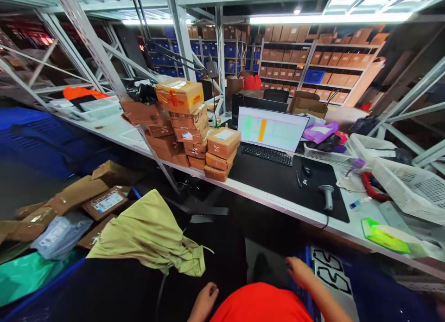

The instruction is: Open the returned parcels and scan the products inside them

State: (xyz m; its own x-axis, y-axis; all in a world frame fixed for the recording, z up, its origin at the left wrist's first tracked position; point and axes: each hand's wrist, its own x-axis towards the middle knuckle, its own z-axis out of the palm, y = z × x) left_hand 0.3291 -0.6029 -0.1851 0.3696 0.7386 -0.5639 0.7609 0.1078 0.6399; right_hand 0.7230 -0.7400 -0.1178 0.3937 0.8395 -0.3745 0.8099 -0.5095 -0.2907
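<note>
My left hand (206, 299) sits at the bottom centre, fingers curled in on a black surface beside my orange shirt; what it grips, if anything, is hidden. My right hand (298, 270) reaches down and left with its fingers stretched out, holding nothing, over a dark gap next to a blue crate (308, 259) carrying a white "22" label (330, 272). An olive-green cloth bag (153, 234) lies crumpled just beyond my left hand.
A long white bench (264, 199) carries stacked cardboard parcels (187, 122), a monitor (271, 128), a keyboard (267, 154), a mouse (306, 170), a barcode scanner (327, 196) on a black mat, white baskets (410, 183). Loose parcels (86, 196) lie low at left. Shelving stands behind.
</note>
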